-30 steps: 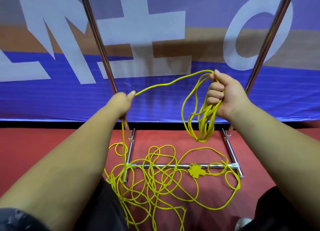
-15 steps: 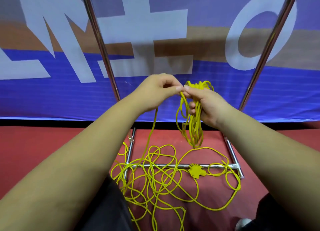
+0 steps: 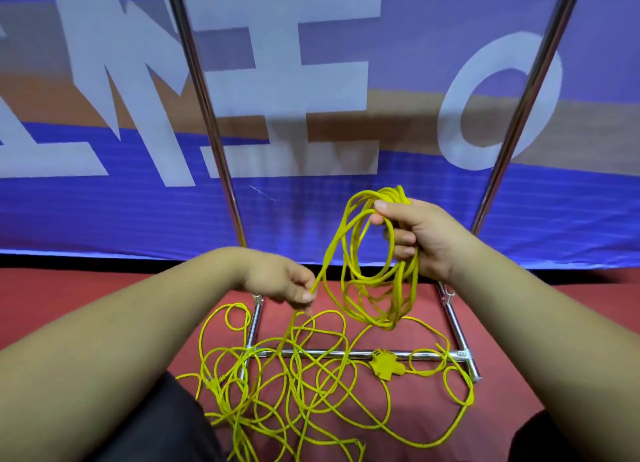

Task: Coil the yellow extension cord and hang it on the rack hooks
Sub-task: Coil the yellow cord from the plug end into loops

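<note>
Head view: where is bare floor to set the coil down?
Bare red floor left of the left base bar, and right of the right base bar. Crowded: loose cord tangles over the crossbar and nearer floor.

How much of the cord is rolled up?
Only partly. The right hand holds a few cord loops; the rest lies tangled on the floor, the left hand pinching one strand.

Yellow extension cord (image 3: 377,281), partly coiled in hanging loops, rest tangled over rack (image 3: 346,354) base
</note>
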Motion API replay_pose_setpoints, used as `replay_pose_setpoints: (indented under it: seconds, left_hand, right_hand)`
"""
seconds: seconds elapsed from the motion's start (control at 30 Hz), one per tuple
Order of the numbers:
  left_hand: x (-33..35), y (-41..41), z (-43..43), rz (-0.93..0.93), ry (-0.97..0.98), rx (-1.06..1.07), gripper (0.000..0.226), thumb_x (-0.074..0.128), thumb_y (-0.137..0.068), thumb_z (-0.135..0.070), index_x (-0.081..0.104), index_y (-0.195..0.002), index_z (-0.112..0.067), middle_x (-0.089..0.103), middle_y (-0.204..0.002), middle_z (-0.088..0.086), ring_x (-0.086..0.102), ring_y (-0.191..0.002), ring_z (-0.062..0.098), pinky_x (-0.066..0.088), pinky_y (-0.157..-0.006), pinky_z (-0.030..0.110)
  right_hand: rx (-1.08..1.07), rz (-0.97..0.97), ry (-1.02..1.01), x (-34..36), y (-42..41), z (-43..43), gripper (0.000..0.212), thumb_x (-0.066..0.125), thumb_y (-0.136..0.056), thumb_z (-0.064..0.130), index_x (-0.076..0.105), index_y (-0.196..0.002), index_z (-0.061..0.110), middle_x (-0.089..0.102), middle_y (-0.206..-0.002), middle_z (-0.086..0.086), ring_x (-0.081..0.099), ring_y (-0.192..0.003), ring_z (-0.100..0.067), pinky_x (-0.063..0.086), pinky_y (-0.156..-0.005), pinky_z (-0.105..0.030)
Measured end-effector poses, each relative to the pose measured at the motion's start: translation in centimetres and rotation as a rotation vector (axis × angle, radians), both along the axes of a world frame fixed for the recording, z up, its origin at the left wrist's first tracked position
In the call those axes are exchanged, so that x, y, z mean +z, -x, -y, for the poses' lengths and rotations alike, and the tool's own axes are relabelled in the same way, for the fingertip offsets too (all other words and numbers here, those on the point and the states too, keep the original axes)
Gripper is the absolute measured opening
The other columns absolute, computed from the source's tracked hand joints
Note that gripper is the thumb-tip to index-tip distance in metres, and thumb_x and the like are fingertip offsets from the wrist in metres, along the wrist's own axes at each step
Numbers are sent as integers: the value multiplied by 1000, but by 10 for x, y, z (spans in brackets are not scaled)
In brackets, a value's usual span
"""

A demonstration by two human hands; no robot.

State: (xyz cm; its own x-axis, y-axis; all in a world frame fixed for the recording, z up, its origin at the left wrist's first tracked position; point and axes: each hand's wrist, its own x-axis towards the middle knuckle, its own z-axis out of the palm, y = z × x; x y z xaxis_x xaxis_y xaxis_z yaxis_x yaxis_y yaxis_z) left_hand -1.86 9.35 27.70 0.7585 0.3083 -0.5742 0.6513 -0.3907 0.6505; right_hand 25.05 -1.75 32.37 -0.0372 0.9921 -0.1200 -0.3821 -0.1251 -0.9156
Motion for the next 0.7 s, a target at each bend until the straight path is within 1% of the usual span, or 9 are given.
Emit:
replay_pose_setpoints:
  seconds: [0.07,0.1,0.13,0.2,0.3,0.4,0.47,0.6,0.7]
  left_hand:
    - [0,3,5,-3,116,114,15,54,-108,-28,55,-109,-12,77,-107,7,65,-93,21,47,-80,36]
    - [7,2,5,29,90,191,13,53,-109,-27,55,-107,-14,75,-97,9,67,-86,23,51,-73,33]
    - [17,-1,2,77,-6,260,12,53,-109,-27,57,-107,-15,71,-86,8,68,-78,21,53,-67,30]
    - [42,-5,-8,155,-347,297,12,56,-107,-26,68,-109,-23,64,-77,0,64,-66,11,52,-63,25]
    - [78,-13,-21,242,-802,226,18,64,-103,-28,76,-115,-34,68,-84,-11,61,-73,1,48,-76,22]
    - [109,-24,-23,467,-1086,108,23,67,-101,-19,78,-119,-27,49,-79,-13,47,-76,5,35,-73,21]
    - [124,-31,-20,552,-1148,59,26,67,-99,-12,78,-119,-25,43,-79,-12,43,-77,4,32,-71,20]
    - [131,-30,-12,658,-1114,92,32,65,-98,-2,79,-119,-23,49,-88,-9,49,-80,1,37,-77,12]
    - [128,-26,-8,646,-1075,110,37,64,-96,2,79,-117,-23,52,-93,-4,53,-84,3,40,-77,12]
  right_hand:
    - [78,42,24,3,-5,5,17,73,-92,24,73,-83,10,43,-74,-10,26,-42,-7,25,-36,-20]
    - [114,78,46,5,-7,8,18,72,-92,25,70,-86,8,48,-69,-11,28,-41,-7,25,-36,-20]
    - [137,128,67,6,-8,11,19,69,-94,25,65,-90,8,57,-68,-8,29,-40,-7,25,-37,-19]
    - [161,247,92,8,-8,15,29,66,-97,35,61,-92,7,66,-68,-4,33,-39,-8,23,-37,-19]
    - [112,276,106,10,-8,11,52,68,-84,59,64,-94,8,61,-65,-8,36,-37,-11,25,-35,-19]
    - [48,200,92,10,-8,3,49,70,-83,60,64,-89,12,51,-58,-8,36,-37,-16,26,-35,-21]
    - [43,149,60,11,-11,-2,44,72,-85,57,63,-85,14,47,-55,-6,39,-44,-19,30,-40,-26]
    - [86,62,11,12,-11,-6,56,77,-79,65,62,-89,13,47,-57,-4,45,-58,-20,42,-51,-32]
    - [93,8,9,8,-6,-7,54,74,-81,61,62,-93,10,47,-58,-3,60,-67,-26,61,-80,-49]
